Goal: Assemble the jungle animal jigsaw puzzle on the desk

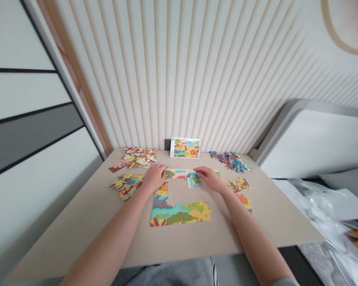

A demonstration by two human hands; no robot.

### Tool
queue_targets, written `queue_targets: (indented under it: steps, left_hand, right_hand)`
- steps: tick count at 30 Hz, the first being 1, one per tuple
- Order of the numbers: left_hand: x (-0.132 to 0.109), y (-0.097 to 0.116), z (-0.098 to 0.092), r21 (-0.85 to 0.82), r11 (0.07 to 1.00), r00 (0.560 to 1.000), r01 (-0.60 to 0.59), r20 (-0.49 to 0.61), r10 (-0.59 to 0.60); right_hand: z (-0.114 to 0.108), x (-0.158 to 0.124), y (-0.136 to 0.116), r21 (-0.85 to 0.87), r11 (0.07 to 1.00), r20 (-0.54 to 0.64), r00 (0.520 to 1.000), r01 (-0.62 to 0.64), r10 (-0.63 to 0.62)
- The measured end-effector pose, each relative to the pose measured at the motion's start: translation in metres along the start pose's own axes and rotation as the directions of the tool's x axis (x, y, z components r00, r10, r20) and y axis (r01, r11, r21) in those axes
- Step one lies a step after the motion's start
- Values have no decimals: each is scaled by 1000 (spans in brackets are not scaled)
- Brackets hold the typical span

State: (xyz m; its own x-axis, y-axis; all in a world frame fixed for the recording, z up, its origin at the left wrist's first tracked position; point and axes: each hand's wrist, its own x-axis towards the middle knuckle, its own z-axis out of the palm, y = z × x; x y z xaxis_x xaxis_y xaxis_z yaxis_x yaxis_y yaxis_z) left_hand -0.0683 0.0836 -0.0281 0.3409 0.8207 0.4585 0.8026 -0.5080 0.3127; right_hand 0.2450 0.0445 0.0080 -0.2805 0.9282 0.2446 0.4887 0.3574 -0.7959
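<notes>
"When you look down at the table [217, 236], where do you see the puzzle [179, 217]?"

"Just below the centre of the frame, lying flat, with joined pieces along its top, left and bottom and bare tabletop inside."

"And the left hand [154, 178]?"

"At the puzzle's upper-left corner, fingers bent and partly closed. I can't tell if it grips anything."

"The right hand [211, 178]?"

"Right of centre, half curled, its fingertips at the blue elephant section [193, 182]. Pinching or only touching, I can't say."

"What's around them?"

"I see 2 piles left of centre: pink-and-brown pieces [141, 156] higher up, yellow pieces [127, 184] below. Blue pieces [231, 161] are heaped right of centre, above 2 smaller groups, a yellow-and-green cluster [240, 184] and an orange section [244, 201]. A picture card [186, 147] stands upright near the middle, by the ribbed wall [179, 71]."
</notes>
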Motion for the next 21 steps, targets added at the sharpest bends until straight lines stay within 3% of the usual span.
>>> queue_targets:
  steps: [3, 8, 14, 21]
  left_hand:
    - [1, 0, 0, -6, 1000, 1000, 12, 2, -12]
    - [2, 0, 2, -26, 1000, 1000, 10, 6, -10]
    - [0, 1, 1, -26, 1000, 1000, -8, 5, 9]
    - [0, 1, 0, -15, 1000, 1000, -10, 6, 10]
  right_hand:
    - [-4, -12, 2, -197, 980, -71, 996, 34, -49]
    - [-8, -37, -8, -349, 937, 13, 1000, 13, -9]
    - [-2, -40, -17, -359, 930, 164, 986, 77, -19]
    - [2, -40, -19, -371, 923, 118, 991, 100, -60]
